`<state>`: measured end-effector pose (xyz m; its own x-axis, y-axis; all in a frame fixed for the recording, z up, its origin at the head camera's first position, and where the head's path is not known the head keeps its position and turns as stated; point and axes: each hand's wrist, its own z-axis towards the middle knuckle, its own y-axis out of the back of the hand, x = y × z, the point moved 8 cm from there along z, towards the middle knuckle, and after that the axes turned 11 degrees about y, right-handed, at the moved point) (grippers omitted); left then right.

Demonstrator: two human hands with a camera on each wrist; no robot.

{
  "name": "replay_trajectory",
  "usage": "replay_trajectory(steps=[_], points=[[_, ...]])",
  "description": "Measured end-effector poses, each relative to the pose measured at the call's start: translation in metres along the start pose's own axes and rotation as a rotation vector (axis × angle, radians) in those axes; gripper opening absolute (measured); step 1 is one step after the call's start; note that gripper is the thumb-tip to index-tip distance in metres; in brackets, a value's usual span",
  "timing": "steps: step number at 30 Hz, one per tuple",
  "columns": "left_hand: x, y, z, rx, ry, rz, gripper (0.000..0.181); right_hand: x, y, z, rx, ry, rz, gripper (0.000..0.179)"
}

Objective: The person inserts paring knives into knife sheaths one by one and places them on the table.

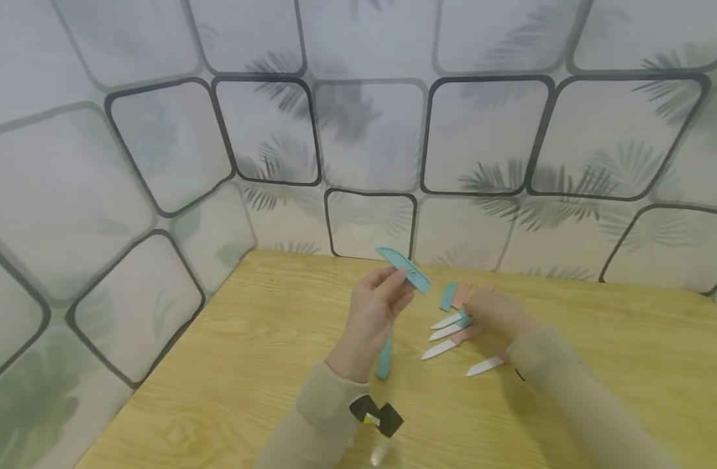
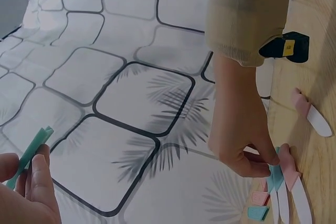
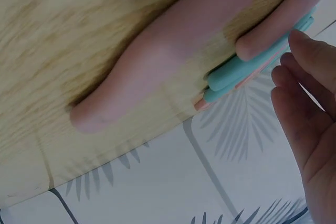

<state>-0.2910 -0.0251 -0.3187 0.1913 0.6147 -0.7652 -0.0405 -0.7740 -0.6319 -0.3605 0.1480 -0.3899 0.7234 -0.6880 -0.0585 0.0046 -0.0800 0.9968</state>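
Observation:
My left hand (image 1: 370, 319) is raised over the table and pinches a teal blade sheath (image 1: 403, 269) between thumb and fingers. Several white-bladed knives lie to the right: two teal-handled knives (image 1: 450, 331) side by side, a pink-handled knife (image 1: 443, 350) beside them, and another pink-handled knife (image 1: 484, 367) nearer me. Over the teal handles (image 3: 236, 72) reaches my right hand (image 1: 499, 314), its fingers loosely bent; the fingertips are at the handles, with nothing visible between thumb and fingers in the right wrist view.
A teal sheath (image 1: 448, 296) and a pink sheath (image 1: 461, 295) lie behind the knives. Below my left wrist is a long teal piece (image 1: 384, 359), partly hidden. The wooden table (image 1: 218, 371) meets a leaf-patterned curtain (image 1: 370, 143) at the back and left.

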Motion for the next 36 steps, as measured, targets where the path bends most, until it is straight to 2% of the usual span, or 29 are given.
replay_trajectory(steps=[3, 4, 12, 16, 19, 24, 30, 36], points=[[0.001, 0.000, 0.000, 0.002, 0.004, 0.009, 0.005, 0.004, -0.002, 0.004, 0.010, 0.027, -0.025, 0.019], [0.001, 0.000, 0.000, 0.004, 0.005, 0.011, 0.005, 0.006, -0.002, 0.006, 0.002, 0.053, -0.067, 0.019], [0.000, -0.001, 0.001, 0.009, -0.002, 0.008, 0.004, 0.009, -0.002, 0.012, -0.039, 0.087, -0.064, 0.033], [0.001, -0.002, 0.001, 0.022, -0.002, 0.027, 0.002, 0.014, 0.000, 0.011, -0.116, 0.131, -0.074, 0.043], [0.001, -0.003, 0.000, 0.029, -0.005, 0.041, 0.002, 0.018, 0.003, 0.007, -0.180, 0.153, -0.082, 0.041], [0.001, -0.002, 0.000, 0.025, -0.009, 0.047, 0.003, 0.021, 0.006, 0.004, -0.216, 0.147, -0.080, 0.036], [0.000, -0.003, 0.001, 0.032, -0.013, 0.045, 0.005, 0.015, 0.001, 0.005, -0.197, 0.102, -0.037, 0.041], [-0.001, -0.004, 0.000, 0.041, -0.016, 0.040, 0.003, -0.002, -0.014, 0.008, -0.157, 0.080, 0.016, 0.047]])
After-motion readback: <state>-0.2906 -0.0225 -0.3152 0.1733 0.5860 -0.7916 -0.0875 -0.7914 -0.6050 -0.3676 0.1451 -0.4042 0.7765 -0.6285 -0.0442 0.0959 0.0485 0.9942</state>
